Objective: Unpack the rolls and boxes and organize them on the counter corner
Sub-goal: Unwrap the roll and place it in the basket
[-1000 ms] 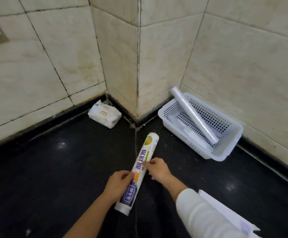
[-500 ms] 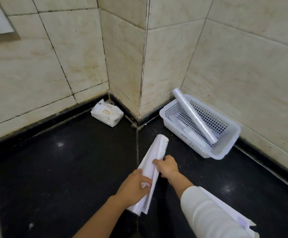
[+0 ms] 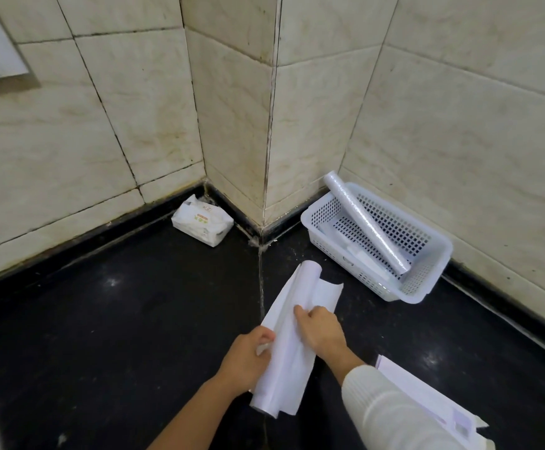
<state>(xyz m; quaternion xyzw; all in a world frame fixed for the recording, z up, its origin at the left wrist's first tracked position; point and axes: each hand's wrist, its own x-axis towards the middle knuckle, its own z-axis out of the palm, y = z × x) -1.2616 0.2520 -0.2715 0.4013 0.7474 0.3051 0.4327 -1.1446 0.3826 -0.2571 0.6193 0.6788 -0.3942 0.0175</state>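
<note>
- A person stood over a black counter where two tiled walls met in a jutting corner, both hands held low near the front edge.
- The left hand was wrapped around the lower part of a roll, probably to keep it steady.
- The right hand pinched the roll's loose white paper wrapper, which had peeled open and flared to the right, apparently to strip it off.
- The roll pointed away from the hands toward the corner, its near end hanging just below the left wrist.
- Beyond the right hand, against the right wall, sat a white perforated basket.
- A clear-film roll lay slanted across the basket, one end propped on the far rim; flat white items beneath it were hard to identify.
- Beyond the left hand, tucked into the inner corner, lay a soft tissue pack.
- Just right of the right sleeve lay flattened white packaging, possibly discarded.
- Unwrapping seemed partway done; placing the roll had not yet happened.
</note>
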